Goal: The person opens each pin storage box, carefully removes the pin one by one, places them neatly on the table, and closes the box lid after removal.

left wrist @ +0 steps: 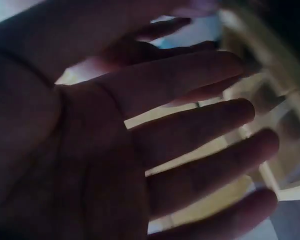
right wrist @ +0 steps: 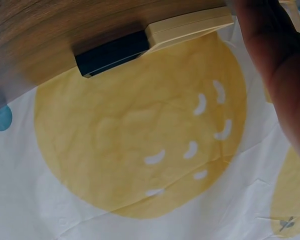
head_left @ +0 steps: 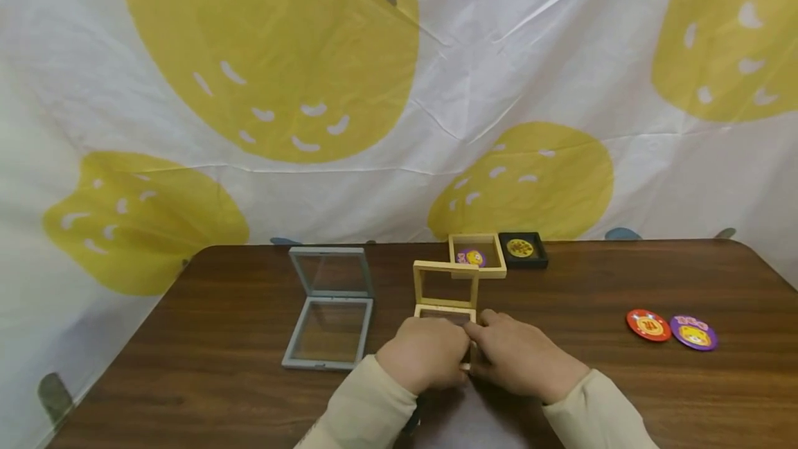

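A light wooden display frame (head_left: 446, 285) stands with its hinged lid raised, both hands at its lower half. Over the left and front of that half lies my left hand (head_left: 427, 352). Its fingers (left wrist: 205, 160) are long and nearly straight in the left wrist view, with pale frame parts (left wrist: 270, 182) beyond the fingertips. My right hand (head_left: 520, 352) grips the frame's right side, forefinger on top and thumb lower down. In the right wrist view only part of the right hand (right wrist: 277, 65) shows. The hands hide most of the frame's lower half.
Left of the hands stands an open grey display frame (head_left: 327, 366). At the back are a wooden frame (head_left: 503, 255) with a purple badge and a black frame (head_left: 541, 255) with a gold round piece. A red badge (head_left: 648, 325) and purple badge (head_left: 694, 333) lie right.
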`<control>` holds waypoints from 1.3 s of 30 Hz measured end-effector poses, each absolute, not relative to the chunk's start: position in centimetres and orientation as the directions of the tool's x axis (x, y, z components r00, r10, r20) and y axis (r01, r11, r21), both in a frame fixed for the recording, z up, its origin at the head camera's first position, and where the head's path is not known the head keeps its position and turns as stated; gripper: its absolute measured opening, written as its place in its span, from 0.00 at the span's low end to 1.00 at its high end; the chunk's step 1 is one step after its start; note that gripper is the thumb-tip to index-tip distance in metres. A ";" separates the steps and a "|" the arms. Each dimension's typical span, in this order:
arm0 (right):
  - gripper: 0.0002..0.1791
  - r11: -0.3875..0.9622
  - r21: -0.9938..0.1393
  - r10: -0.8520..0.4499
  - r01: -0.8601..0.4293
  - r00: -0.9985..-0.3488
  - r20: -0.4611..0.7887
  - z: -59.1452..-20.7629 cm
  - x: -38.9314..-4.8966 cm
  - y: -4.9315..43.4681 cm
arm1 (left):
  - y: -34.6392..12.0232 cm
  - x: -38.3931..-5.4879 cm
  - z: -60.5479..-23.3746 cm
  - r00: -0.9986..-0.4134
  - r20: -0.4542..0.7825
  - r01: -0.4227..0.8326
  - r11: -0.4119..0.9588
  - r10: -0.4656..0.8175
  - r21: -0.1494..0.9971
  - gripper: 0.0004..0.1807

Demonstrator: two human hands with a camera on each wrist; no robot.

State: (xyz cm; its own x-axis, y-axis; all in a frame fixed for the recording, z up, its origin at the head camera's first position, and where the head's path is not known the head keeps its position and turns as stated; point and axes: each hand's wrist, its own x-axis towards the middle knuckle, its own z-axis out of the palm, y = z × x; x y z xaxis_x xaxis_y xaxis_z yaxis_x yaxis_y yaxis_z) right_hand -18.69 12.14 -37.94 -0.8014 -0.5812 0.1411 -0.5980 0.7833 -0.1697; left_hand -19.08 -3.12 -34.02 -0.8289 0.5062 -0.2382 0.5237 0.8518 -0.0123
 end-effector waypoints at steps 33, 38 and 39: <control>0.19 0.833 -0.141 -0.533 -0.536 -0.844 0.058 -38.1 -18.8 12.4 | -4.1 -20.7 -35.2 -0.954 -0.172 0.270 0.953 0.246 -0.138 0.02; 0.19 0.827 -0.151 -0.542 -0.541 -0.839 0.039 -38.0 -18.9 12.4 | -4.1 -20.2 -34.7 -0.950 -0.155 0.294 0.943 0.270 -0.154 0.01; 0.18 0.829 -0.155 -0.539 -0.538 -0.841 0.036 -38.0 -19.0 12.4 | -4.0 -19.9 -34.4 -0.946 -0.158 0.306 0.938 0.282 -0.160 0.01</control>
